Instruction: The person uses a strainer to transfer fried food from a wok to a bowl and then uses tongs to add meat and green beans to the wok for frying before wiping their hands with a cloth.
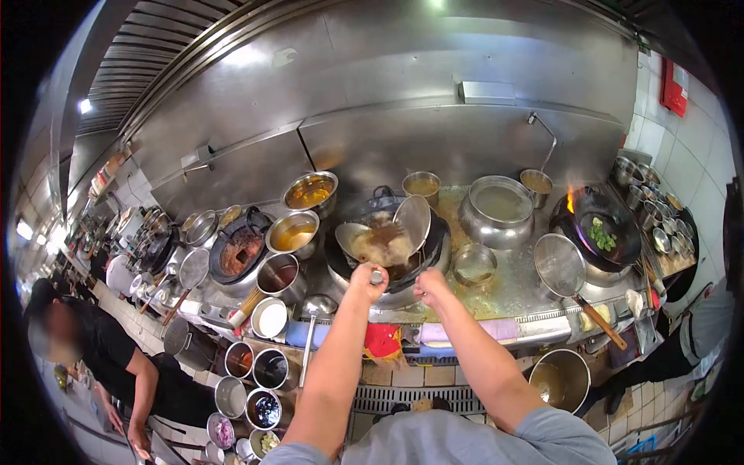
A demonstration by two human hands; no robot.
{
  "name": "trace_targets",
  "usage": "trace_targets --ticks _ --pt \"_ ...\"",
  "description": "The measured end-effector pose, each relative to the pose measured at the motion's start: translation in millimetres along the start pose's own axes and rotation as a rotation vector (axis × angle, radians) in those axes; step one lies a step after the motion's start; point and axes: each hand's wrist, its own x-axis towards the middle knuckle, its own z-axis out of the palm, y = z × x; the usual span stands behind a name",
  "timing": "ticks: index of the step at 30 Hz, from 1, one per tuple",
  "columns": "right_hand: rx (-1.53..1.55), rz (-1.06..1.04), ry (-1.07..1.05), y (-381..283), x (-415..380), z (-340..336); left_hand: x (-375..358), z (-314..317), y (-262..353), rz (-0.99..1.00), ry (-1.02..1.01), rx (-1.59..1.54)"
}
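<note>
Grips a metal handle with the left hand point(368, 284), fingers wrapped round it, blunt end showing. Clenches the right hand point(429, 286), well apart from the left, below a tilted strainer point(415, 221), apparently on its handle, mostly hidden. Faces that with a wide ladle point(350, 239) over the wok point(439, 253), pale food point(384, 245) blurred between them. Near the wok on the left, shows two bowls of amber liquid point(310, 194); on the right, a round pot point(502, 231) on the bench point(502, 304). Farther right, shows green leaves point(601, 235) in a dark pan point(624, 221).
</note>
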Motion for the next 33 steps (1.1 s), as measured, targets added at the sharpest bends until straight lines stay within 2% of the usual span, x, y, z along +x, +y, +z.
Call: trace_targets --ticks 2,3,4,7,8,10,11,12,15,16,18,22,24,27,31,33 --pt "0.021 0.051 -0.007 0.7 15.2 7.5 13.9 5.7 -4.8 0.0 -0.05 -0.061" --pt "-0.029 -0.051 0.018 -4.7 10.6 15.8 16.0 9.3 -7.3 0.02 -0.098 -0.079" --pt "-0.031 -0.059 0.016 -3.4 19.8 16.8 17.9 12.4 -8.6 0.023 -0.107 -0.078" --pt "-0.529 -0.25 0.189 2.8 59.8 15.4 22.6 21.2 -2.5 0.024 -0.114 -0.266" --pt "-0.53 -0.262 0.184 2.7 70.8 9.8 21.0 21.5 -1.9 0.044 -0.111 -0.3" --pt "-0.982 -0.523 0.251 -3.5 75.9 7.8 22.8 19.0 3.9 -0.011 -0.16 -0.39" --pt "-1.111 -0.632 0.306 -10.8 65.9 9.5 25.4 18.8 8.2 -0.008 -0.167 -0.392" --pt "-1.113 -0.634 0.305 -17.4 64.0 11.5 28.9 16.5 11.1 -0.006 -0.164 -0.384" --pt "-1.325 -0.578 0.111 -38.4 54.7 15.9 36.6 7.4 21.2 -0.012 -0.176 -0.378" --pt "-1.324 -0.576 0.119 -42.6 54.2 16.6 37.7 3.8 24.6 -0.021 -0.189 -0.377" --pt "-1.509 -0.55 -0.003 -51.9 50.2 15.2 43.8 -4.0 30.1 -0.045 -0.158 -0.349" --pt "-1.607 -0.653 0.018 -75.4 24.4 11.7 54.8 -23.9 42.6 -0.125 -0.237 -0.287" --pt "-1.49 -0.742 0.005 -91.6 -1.9 9.0 53.0 -29.4 48.0 -0.209 -0.198 -0.275" --pt "-1.429 -0.718 0.048 -96.5 -19.2 7.0 47.2 -36.5 50.7 -0.218 -0.177 -0.259" --pt "-1.244 -0.771 0.172 -100.3 -42.5 12.8 46.1 -53.0 46.7 -0.3 -0.308 -0.357" --pt "-1.168 -0.785 0.153 -108.5 -51.4 14.5 42.6 -56.2 45.1 -0.369 -0.403 -0.427"
